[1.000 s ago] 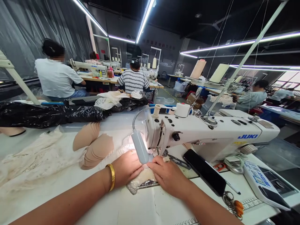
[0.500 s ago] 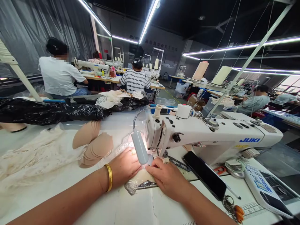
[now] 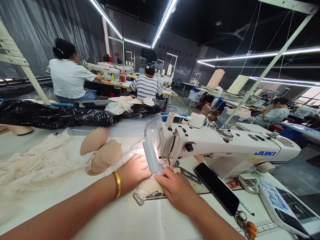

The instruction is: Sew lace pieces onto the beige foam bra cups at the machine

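Note:
White lace fabric [image 3: 128, 156] runs across the table to the needle area of a white sewing machine [image 3: 200, 136]. My left hand [image 3: 133, 173], below a gold bangle, is closed over the lace just left of the needle, fingers together. On the other side my right hand [image 3: 178, 190] pinches the fabric edge between thumb and forefinger, close to the left fingertips. A grey gooseneck lamp [image 3: 151, 155] shines on this spot and hides the needle and part of the cloth.
Beige oval pads [image 3: 106, 156] lie in stacks left of the lamp, beside more cream lace [image 3: 32, 163]. A black phone [image 3: 217, 188], keys [image 3: 241, 220] and a white box-shaped device [image 3: 280, 206] lie at right. Black plastic [image 3: 57, 115] lines the far edge; co-workers sit beyond.
The camera view has shifted slightly. Both hands stay at the needle area; the left fingers sit a little nearer the right fingertips. A co-worker at the left has an arm reaching further forward.

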Available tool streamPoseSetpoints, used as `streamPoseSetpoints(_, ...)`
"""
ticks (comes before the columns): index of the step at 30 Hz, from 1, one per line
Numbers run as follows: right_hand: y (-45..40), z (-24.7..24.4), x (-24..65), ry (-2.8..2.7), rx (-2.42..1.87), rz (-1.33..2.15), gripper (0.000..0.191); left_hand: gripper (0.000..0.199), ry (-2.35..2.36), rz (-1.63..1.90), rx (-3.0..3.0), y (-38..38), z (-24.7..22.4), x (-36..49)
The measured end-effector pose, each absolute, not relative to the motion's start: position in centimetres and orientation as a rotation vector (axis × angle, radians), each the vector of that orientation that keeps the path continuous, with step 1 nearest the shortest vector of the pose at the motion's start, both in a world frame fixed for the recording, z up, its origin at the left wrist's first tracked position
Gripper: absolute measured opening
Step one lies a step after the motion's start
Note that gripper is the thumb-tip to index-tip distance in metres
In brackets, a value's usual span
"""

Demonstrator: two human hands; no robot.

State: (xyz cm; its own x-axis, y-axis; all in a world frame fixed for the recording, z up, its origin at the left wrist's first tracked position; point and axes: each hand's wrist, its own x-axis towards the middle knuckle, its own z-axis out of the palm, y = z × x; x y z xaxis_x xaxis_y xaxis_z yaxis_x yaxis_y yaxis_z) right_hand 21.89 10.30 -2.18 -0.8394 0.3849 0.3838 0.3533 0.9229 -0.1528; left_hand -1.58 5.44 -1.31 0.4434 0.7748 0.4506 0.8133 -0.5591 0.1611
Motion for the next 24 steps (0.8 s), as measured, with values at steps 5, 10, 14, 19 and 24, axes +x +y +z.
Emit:
streamPoseSetpoints(5, 10.2, -2.2, 21.8, -2.664, -0.570, 0.144, 0.045, 0.017, -1.316, -0.557, -2.552, 5.7, -1.4, -2.3)
streamPoseSetpoints(10, 10.6, -2.6, 21.9, -2.596, -0.512, 0.243, 0.039, 0.020, -1.480, -0.624, -2.535, 5.7, -1.6, -2.3)
streamPoseSetpoints(14, 9.8, -2.1, 21.6, -2.455, -0.509, 0.567, 0.026, 0.023, -1.561, -0.746, -2.507, 5.0, -0.1, -2.4)
streamPoseSetpoints(19, 6.0, -0.3, 20.0, -1.887, -0.799, 1.561, 0.047, 0.026, -1.519, -1.051, -2.684, -1.9, 1.9, 0.0)
streamPoseSetpoints(24, 1.2, 0.1, 18.6, -1.447, -0.843, 1.703, 0.048, 0.037, -1.988, -2.289, -3.008, -10.1, 0.3, 4.4)
